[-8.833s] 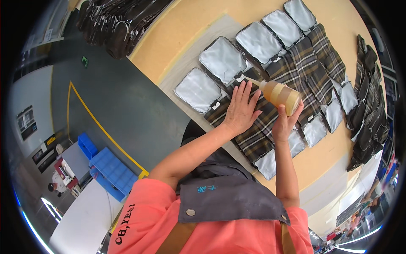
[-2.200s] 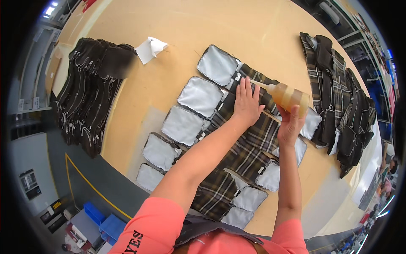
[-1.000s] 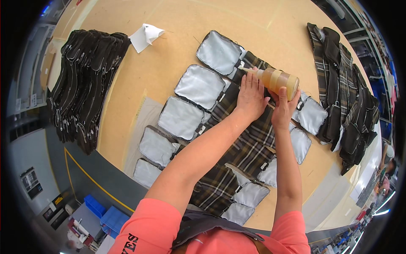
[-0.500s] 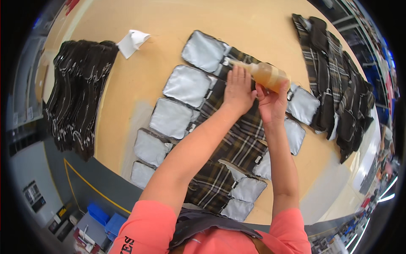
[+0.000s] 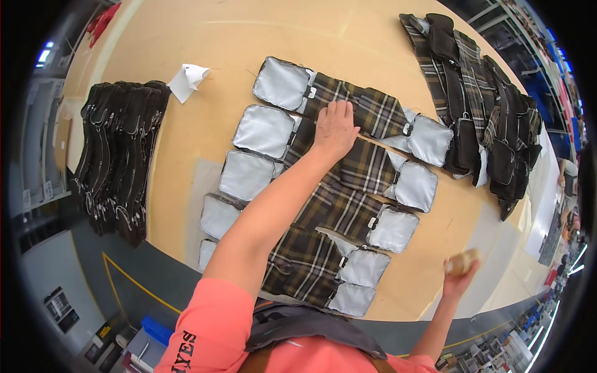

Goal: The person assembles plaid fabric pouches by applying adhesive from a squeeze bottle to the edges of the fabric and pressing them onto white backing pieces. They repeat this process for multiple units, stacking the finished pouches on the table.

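Left hand: where the plaid pieces overlap near the top of the row, the left hand [image 5: 334, 128] lies flat and released, palm down, fingers spread on the cloth.
Right hand: the right hand [image 5: 459, 280] hangs off to the lower right, near the bench edge, clenched around a tan bottle [image 5: 461, 262]; the bottle is blurred and its tip cannot be made out.
Plaid pieces: a row of brown plaid pieces [image 5: 348, 205] runs down the middle of the bench, each one overlapping the next.
Grey linings: pale grey pocket linings [image 5: 265, 132] stick out on both sides of the row, flat against the wood.
Bench: the wooden bench [image 5: 205, 68] carries all the cloth.
Stack on the right: more plaid pieces are heaped in a stack [image 5: 479, 99] at the far right, well apart from the row.
Dark stack: a pile of dark pieces [image 5: 118, 161] sits at the left edge.
White scrap: a folded white scrap [image 5: 186, 81] lies between the dark pile and the row.
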Available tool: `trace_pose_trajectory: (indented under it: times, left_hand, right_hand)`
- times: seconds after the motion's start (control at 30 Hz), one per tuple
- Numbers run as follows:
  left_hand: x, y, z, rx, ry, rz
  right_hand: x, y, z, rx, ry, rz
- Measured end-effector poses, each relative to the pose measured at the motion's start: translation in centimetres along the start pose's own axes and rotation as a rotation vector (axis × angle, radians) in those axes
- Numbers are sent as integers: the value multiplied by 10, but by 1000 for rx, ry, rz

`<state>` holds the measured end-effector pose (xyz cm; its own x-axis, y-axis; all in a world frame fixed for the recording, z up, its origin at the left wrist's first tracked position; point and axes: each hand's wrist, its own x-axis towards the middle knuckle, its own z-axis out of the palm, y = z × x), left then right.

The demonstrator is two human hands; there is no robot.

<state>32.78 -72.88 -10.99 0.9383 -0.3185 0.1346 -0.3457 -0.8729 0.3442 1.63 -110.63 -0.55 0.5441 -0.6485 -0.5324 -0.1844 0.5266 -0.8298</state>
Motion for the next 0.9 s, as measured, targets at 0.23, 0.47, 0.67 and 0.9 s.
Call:
trace_pose_trajectory:
  times: [0.23,0.47,0.67,0.9]
  left_hand:
    - [12,-1,5,83,32,63]
    - [26,-20,10,50,145,96]
    - [45,-67,-57,-404,470,-297]
    - [38,-151,-63,-933,385,-836]
  right_hand:
    - [-17,44,-109,-1387,217,-73]
    - [-6,8,50,-1354,26,-797]
    - [20,30,255,-1171,-591,-1057]
    - [68,139,374,-1367,-641,-1220]
